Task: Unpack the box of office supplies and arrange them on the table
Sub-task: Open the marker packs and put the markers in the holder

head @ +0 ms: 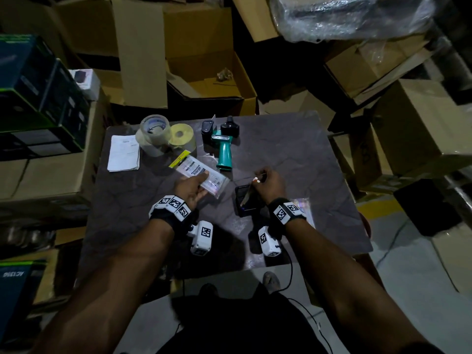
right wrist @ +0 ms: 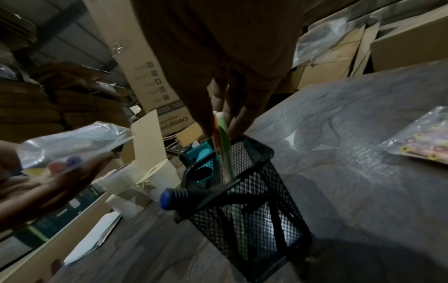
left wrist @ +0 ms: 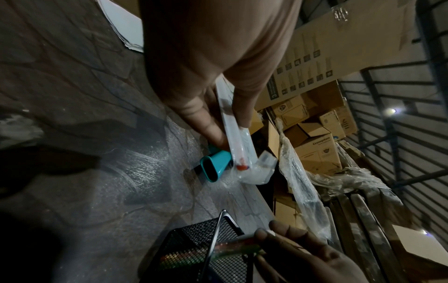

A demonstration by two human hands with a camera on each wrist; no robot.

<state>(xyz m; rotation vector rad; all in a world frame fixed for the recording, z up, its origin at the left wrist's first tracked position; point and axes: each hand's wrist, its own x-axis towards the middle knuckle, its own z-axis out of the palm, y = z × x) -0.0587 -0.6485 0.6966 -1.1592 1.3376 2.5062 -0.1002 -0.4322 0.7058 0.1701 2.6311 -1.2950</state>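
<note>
My left hand (head: 198, 186) holds a clear plastic pen packet (head: 201, 175) just above the dark table (head: 293, 149), thumb on top and fingers beneath; the left wrist view shows the packet (left wrist: 238, 137) pinched edge-on. My right hand (head: 260, 178) pinches a few thin pens (right wrist: 221, 134) by their upper ends, their lower ends inside a black mesh pen holder (head: 246, 200) that stands on the table. A blue-capped black pen (right wrist: 179, 197) leans out over the holder's (right wrist: 254, 210) near rim.
A teal tape dispenser (head: 224, 152), two black items (head: 207, 130), a clear tape roll (head: 153, 135), a yellow roll (head: 181, 136) and white papers (head: 124, 153) lie across the table's far side. A shiny packet (right wrist: 421, 141) lies right of the holder. Cardboard boxes (head: 212, 80) surround the table.
</note>
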